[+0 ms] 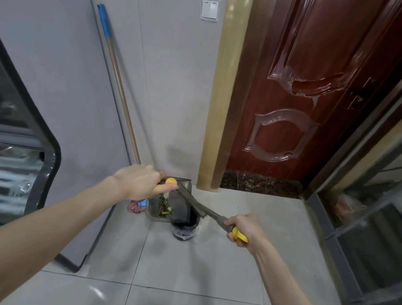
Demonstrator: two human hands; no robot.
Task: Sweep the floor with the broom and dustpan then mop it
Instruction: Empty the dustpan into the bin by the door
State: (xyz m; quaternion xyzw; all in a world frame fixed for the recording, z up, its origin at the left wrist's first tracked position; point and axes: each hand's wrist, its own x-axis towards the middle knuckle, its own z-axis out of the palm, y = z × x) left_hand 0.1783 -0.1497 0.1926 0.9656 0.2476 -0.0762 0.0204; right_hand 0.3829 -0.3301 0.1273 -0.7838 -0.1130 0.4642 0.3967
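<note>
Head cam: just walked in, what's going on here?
A person stands in the corner by the door, apparently emptying sweepings. The left hand grips the yellow-tipped handle of the grey dustpan, which holds green scraps and hangs over a small dark bin. The right hand grips the broom near its yellow end, with the shaft lying across the pan. The mop leans against the wall untouched, so mopping has not begun.
</note>
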